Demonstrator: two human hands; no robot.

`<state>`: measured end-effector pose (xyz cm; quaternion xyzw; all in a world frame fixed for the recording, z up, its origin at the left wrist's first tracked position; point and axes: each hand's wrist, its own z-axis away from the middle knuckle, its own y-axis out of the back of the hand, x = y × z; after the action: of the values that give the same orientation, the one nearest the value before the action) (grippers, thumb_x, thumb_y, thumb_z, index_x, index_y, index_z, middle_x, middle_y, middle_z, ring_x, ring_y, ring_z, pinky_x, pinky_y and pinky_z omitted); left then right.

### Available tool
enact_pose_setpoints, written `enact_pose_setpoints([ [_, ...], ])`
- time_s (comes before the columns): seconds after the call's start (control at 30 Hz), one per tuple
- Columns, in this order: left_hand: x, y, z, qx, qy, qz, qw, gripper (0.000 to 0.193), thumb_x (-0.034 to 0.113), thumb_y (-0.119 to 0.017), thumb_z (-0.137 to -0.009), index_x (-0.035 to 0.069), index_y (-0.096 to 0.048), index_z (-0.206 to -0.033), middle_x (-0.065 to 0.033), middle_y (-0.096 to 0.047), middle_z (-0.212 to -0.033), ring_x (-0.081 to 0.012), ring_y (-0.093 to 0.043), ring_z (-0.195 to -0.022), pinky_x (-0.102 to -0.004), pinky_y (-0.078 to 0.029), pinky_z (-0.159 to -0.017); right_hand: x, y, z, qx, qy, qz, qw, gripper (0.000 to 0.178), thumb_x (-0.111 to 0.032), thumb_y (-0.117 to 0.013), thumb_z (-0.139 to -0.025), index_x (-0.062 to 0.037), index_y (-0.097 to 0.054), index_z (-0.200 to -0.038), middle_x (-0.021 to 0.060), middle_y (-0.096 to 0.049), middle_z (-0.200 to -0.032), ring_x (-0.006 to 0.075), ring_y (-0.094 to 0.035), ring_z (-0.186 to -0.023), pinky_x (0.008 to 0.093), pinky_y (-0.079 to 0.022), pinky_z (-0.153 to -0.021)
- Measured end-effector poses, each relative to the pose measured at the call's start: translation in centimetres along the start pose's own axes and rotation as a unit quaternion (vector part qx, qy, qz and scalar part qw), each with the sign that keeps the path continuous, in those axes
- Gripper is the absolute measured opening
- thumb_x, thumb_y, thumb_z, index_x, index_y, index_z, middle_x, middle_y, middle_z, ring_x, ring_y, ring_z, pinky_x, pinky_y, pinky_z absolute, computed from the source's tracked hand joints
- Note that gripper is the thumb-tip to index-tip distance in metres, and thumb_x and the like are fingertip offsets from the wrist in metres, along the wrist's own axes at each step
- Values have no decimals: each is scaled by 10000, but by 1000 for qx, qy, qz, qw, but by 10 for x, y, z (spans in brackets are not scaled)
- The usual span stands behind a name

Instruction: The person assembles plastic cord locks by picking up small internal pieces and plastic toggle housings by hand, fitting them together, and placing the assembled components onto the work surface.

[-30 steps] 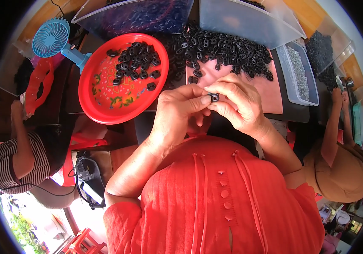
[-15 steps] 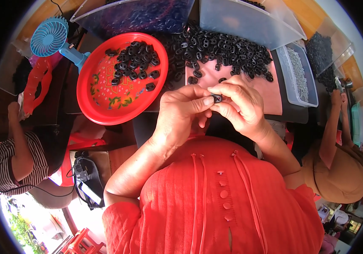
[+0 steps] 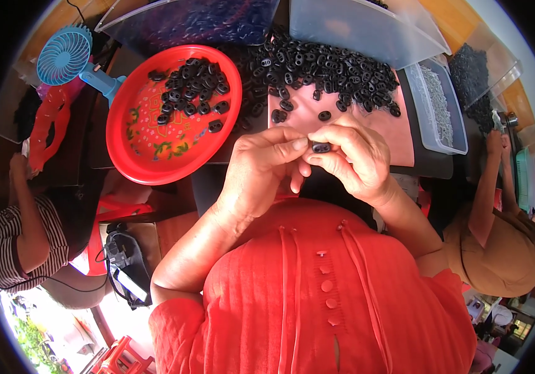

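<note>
Just above my chest, my right hand [image 3: 358, 156] pinches a small black two-hole cord lock [image 3: 321, 148] between thumb and fingertips. My left hand [image 3: 258, 165] is closed beside it, thumb against index finger, its tips close to the piece's left end. Whether something tiny sits in that left pinch is hidden. Beyond my hands a heap of similar black cord locks [image 3: 326, 68] covers part of a pink sheet [image 3: 398, 140]. More of them lie in a round red tray [image 3: 121, 146] at the left.
A clear bin of small silvery parts [image 3: 461, 143] stands at the right. Large translucent bins [image 3: 367, 31] line the back. A blue handheld fan [image 3: 64, 55] is beyond the red tray. Co-workers sit left, in a striped shirt [image 3: 5, 237], and right, in brown [image 3: 492, 249].
The cord lock has turned in my right fingers, and its two-hole face now shows. My left thumb has drawn back slightly from it. The whole view has shifted a little.
</note>
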<state>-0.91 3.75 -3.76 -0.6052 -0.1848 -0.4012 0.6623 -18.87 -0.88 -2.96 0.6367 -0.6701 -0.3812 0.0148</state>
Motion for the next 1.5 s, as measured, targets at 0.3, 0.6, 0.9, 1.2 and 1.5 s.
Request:
enact_pose_setpoints([
  [0.3, 0, -2, -1, -6, 10, 7, 1000, 156, 85, -584, -941, -58, -638, -975, -102, -646, -815, -146, -604, -643, -248, -481, -492, 0, 2, -1, -16, -22, -1, 1000, 217, 1, -695, -807, 21, -630, -1013, 96, -574, -821, 203, -581, -632, 305, -474, -543],
  [0.6, -6, -14, 1, 50, -16, -66, 996, 108, 42, -623, -907, -26, -639, -989, -73, -643, -770, -104, -554, -531, -216, -437, -442, -1, 8, 5, -20, -183, -147, 972, 197, -27, -607, -900, 36, -643, -1084, 85, -606, -904, 148, -611, -725, 256, -475, -619],
  [0.9, -7, -13, -3, 62, -39, -98, 992, 100, 76, -655, -893, -14, -650, -936, -62, -637, -708, -97, -530, -500, -207, -411, -437, -20, 8, 5, -4, -298, -268, 916, 255, 52, -627, -863, 32, -631, -1117, 58, -644, -917, 112, -639, -818, 218, -521, -679],
  [1.2, 8, -13, -8, -23, 54, -60, 996, 155, 80, -630, -905, -48, -635, -992, -96, -647, -787, -160, -618, -616, -267, -467, -463, 6, 10, 16, -2, -140, -233, 962, 287, 35, -706, -820, 35, -625, -1096, 55, -657, -905, 109, -636, -754, 218, -511, -628],
  [1.5, 16, -13, -15, -34, 66, -120, 990, 175, 68, -667, -881, -76, -639, -976, -98, -636, -747, -138, -588, -578, -232, -439, -444, 6, 14, 13, -13, -117, -176, 977, 267, -45, -758, -790, 2, -635, -1022, 44, -646, -805, 90, -621, -679, 218, -455, -539],
])
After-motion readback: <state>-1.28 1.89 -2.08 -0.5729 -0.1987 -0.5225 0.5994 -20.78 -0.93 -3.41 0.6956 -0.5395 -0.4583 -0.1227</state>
